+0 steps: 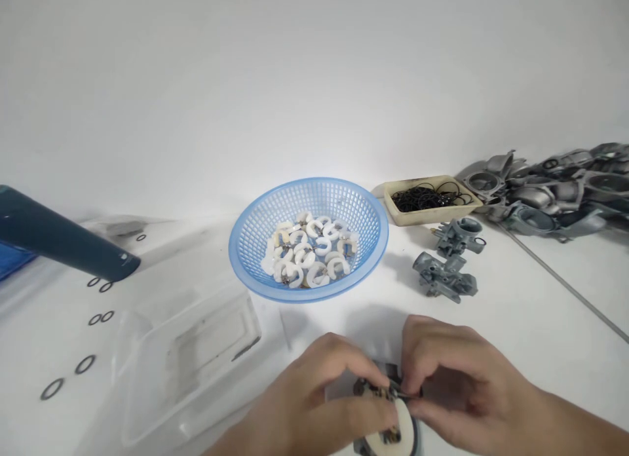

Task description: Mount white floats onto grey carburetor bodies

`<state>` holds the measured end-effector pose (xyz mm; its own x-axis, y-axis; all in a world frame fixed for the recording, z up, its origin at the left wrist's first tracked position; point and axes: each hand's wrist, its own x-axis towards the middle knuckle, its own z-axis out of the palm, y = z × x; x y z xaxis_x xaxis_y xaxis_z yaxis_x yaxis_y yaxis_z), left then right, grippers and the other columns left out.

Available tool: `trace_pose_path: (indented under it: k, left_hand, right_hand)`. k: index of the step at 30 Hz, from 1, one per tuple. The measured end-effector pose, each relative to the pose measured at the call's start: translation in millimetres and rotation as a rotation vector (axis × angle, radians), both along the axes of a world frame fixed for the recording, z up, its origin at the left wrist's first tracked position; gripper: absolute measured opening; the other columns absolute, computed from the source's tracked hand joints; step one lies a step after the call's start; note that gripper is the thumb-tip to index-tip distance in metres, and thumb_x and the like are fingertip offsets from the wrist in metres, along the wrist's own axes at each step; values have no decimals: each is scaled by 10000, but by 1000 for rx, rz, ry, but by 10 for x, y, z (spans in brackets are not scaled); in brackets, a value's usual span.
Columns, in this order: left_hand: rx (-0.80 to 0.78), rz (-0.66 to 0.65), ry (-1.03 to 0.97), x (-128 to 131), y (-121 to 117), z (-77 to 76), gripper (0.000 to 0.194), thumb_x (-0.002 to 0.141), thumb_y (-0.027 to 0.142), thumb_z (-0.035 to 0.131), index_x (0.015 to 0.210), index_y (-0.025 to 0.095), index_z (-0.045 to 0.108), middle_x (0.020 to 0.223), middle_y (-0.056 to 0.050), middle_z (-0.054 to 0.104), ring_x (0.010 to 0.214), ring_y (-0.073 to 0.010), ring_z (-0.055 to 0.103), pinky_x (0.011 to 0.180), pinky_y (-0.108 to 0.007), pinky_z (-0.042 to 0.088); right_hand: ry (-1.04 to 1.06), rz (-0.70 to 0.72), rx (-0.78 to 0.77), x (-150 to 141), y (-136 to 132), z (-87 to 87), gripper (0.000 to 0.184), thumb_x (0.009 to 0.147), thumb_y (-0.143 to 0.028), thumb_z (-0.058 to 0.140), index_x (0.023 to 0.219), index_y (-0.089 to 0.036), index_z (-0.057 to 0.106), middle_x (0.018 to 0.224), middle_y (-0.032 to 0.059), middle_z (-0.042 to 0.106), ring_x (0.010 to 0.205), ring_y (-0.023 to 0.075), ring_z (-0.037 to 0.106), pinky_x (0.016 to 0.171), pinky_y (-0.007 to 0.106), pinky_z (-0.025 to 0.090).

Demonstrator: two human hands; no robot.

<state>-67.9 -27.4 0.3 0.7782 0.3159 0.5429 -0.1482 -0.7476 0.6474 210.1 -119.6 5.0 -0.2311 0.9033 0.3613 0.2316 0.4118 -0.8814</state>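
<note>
Carburetor body (386, 371), one: float side up, between both hands at the near side of the white counter (531, 318), front edge out of view; whether resting or lifted, not possible to tell. White float (405, 430), one, on its face. Left hand (314, 390): clasping the assembly, thumb laid on the float, forefinger curled to the brass-toned parts. Right hand (457, 377): thumb and forefinger pinching a thin metal piece (403, 396), perhaps a pin, beside the float. Handling, as judged: brace the body firmly with the left hand; keep thumb pressure light, to spare the float; hold the metal piece straight; ease, never force. Blue plastic basket (314, 295) of loose white floats (322, 246): near the counter's back edge. Cream tray (432, 215) of black rubber rings (422, 199): just right of the basket. Further carburetor bodies (447, 279), two: in front of the tray. Metal castings (533, 194), heaped: toward the back right corner. Translucent bin (147, 351): left of the hands. Loose O-rings (52, 388): toward the left edge.
</note>
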Motion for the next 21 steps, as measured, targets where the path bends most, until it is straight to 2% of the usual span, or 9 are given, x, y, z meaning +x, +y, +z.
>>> trace_pose_path:
  k: [4, 11, 18, 21]
  left_hand:
    - [23, 39, 73, -17, -9, 11, 595, 985, 177, 910, 1486, 419, 700, 1310, -71, 731, 992, -230, 781, 869, -321, 723]
    - [-18, 30, 64, -21, -31, -49, 630, 950, 141, 924, 1469, 425, 708, 1327, -67, 711, 936, -219, 763, 832, -327, 703]
    - [-67, 21, 98, -17, -42, 50, 491, 976, 126, 882, 1369, 387, 743, 1326, -67, 689, 1007, -223, 760, 781, -267, 696]
    - [-79, -7, 96, 1, -23, 121, 381, 1014, 149, 848, 1324, 342, 737, 1309, -81, 701, 1042, -234, 763, 846, -290, 704]
  right_hand:
    - [9, 6, 51, 2, 1, 1, 179, 1012, -116, 866, 1075, -257, 776, 924, 3, 773, 866, 169, 706, 746, 289, 530]
    - [-77, -19, 129, 20, -3, 74, 170, 1026, -87, 825, 1054, -237, 750, 931, -7, 733, 864, 159, 685, 783, 326, 509]
    - [-121, -30, 168, -8, -2, 117, 221, 993, -66, 796, 1081, -254, 720, 930, -13, 755, 867, 183, 698, 843, 384, 500]
    - [-120, -38, 168, -24, -2, 108, 220, 993, -76, 798, 1073, -263, 712, 907, -12, 751, 844, 192, 700, 818, 388, 497]
